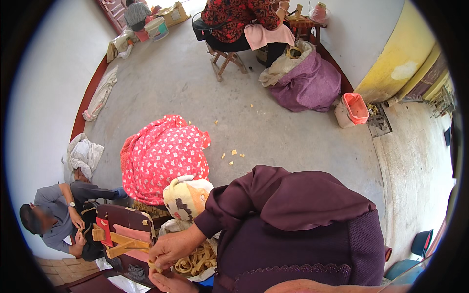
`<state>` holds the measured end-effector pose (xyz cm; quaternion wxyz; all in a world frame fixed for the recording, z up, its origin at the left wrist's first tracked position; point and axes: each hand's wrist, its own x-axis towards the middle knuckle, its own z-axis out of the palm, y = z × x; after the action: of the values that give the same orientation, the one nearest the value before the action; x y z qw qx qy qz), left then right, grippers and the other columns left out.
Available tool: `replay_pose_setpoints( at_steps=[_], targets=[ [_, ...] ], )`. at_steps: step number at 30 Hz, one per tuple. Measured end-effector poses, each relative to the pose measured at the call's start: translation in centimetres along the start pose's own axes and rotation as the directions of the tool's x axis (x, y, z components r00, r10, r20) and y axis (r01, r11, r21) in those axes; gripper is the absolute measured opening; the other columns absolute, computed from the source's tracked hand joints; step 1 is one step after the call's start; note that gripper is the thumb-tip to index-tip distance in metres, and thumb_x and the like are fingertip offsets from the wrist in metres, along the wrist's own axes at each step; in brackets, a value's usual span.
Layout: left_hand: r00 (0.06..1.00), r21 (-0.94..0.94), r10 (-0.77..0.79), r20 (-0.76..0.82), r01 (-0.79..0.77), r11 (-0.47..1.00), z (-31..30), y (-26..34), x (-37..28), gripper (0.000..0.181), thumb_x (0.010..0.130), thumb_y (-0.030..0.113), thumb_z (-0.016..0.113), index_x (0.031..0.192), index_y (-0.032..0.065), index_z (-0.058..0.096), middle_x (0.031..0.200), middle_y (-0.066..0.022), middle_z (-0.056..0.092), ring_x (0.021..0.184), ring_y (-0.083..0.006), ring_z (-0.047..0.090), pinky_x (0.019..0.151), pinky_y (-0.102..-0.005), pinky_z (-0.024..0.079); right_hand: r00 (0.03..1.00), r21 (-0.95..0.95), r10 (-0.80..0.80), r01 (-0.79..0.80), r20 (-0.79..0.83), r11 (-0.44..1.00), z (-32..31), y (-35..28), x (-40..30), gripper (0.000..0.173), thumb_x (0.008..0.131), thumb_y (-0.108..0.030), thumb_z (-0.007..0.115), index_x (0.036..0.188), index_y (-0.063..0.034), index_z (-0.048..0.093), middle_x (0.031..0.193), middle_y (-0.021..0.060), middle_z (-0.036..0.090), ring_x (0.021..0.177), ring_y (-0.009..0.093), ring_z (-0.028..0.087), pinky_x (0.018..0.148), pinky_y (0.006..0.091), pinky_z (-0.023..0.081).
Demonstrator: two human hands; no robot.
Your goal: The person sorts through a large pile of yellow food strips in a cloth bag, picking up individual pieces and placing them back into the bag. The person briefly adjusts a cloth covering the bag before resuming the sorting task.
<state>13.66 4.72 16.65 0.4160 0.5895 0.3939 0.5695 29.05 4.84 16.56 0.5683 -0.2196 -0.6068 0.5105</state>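
My right hand (169,249) comes in from the upper right in a dark purple sleeve, its fingers closed on a small yellowish strip (155,266). Just below, my left hand (172,281) pinches the same piece; its far end is hidden by the fingers. Beside the hands, a pale wooden frame (124,244) with crossing bars lies on a dark red table (124,214), over a pink cloth (128,231) and near a red packet (104,230). Right of the hands, an open sack holds many curled yellowish strips (196,260).
A co-worker in grey (58,205) sits across the table, handling a small piece. A red patterned cloth (166,157) covers a heap. Another person (234,22) sits farther off, near a purple sack (306,82) and a lined bin (351,110). Small yellowish bits (233,152) lie on the floor.
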Motion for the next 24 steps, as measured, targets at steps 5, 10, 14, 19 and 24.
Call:
replay_pose_setpoints(
  at_steps=[5, 10, 14, 19, 24],
  targets=[
    [0.998, 0.256, 0.066, -0.012, -0.061, 0.965, 0.4, 0.1, 0.1, 0.021, 0.091, 0.013, 0.057, 0.094, -0.0069, 0.054, 0.081, -0.0155, 0.062, 0.067, -0.0222, 0.06, 0.061, -0.0301, 0.05, 0.996, 0.083, 0.049, -0.042, -0.08, 0.996, -0.1, 0.2, 0.1, 0.027, 0.092, -0.028, 0.051, 0.093, -0.0011, 0.055, 0.072, 0.0049, 0.057, 0.062, 0.013, 0.055, 0.057, 0.0274, 0.044],
    [0.98, 0.313, 0.184, 0.081, -0.2, 0.928, -1.4, 0.9, 1.2, 0.011, 0.089, 0.006, 0.056, 0.088, -0.0048, 0.055, 0.073, -0.0155, 0.061, 0.064, -0.0215, 0.059, 0.06, -0.0301, 0.049, 0.941, 0.12, 0.285, -0.267, -0.182, 0.956, -2.7, 0.6, 0.7, 0.04, 0.093, -0.04, 0.048, 0.089, -0.0008, 0.053, 0.08, 0.0059, 0.055, 0.061, 0.011, 0.052, 0.055, 0.0257, 0.043],
    [0.991, 0.394, 0.111, 0.076, -0.132, 0.909, -1.0, 2.1, 1.1, 0.011, 0.087, 0.007, 0.061, 0.088, -0.004, 0.06, 0.077, -0.0134, 0.062, 0.07, -0.0204, 0.059, 0.066, -0.0303, 0.049, 0.957, 0.123, 0.254, -0.238, -0.138, 0.963, -3.6, 1.4, 0.0, 0.026, 0.088, -0.028, 0.056, 0.082, -0.0032, 0.048, 0.071, 0.0029, 0.052, 0.057, 0.01, 0.05, 0.051, 0.0243, 0.041],
    [0.808, 0.59, 0.286, 0.516, -0.577, 0.564, -0.2, 2.3, 1.1, 0.026, 0.086, 0.016, 0.062, 0.106, -0.0005, 0.063, 0.104, -0.0156, 0.064, 0.097, -0.031, 0.059, 0.085, -0.0383, 0.045, 0.978, 0.023, 0.198, -0.197, -0.066, 0.98, -2.4, 2.7, -0.5, 0.019, 0.082, -0.015, 0.061, 0.08, -0.0023, 0.047, 0.06, 0.0039, 0.054, 0.051, 0.011, 0.052, 0.045, 0.0253, 0.039],
    [0.823, 0.749, -0.168, 0.543, -0.385, 0.539, 0.5, 2.7, -0.1, 0.036, 0.093, 0.016, 0.045, 0.126, 0.0044, 0.051, 0.117, -0.0187, 0.057, 0.107, -0.0342, 0.054, 0.091, -0.0407, 0.042, 0.9, -0.04, 0.43, -0.434, -0.075, 0.9, -1.1, 3.1, -2.1, 0.021, 0.077, -0.014, 0.062, 0.071, 0.0016, 0.05, 0.061, 0.0105, 0.062, 0.052, 0.016, 0.061, 0.043, 0.0278, 0.047]
  ],
)
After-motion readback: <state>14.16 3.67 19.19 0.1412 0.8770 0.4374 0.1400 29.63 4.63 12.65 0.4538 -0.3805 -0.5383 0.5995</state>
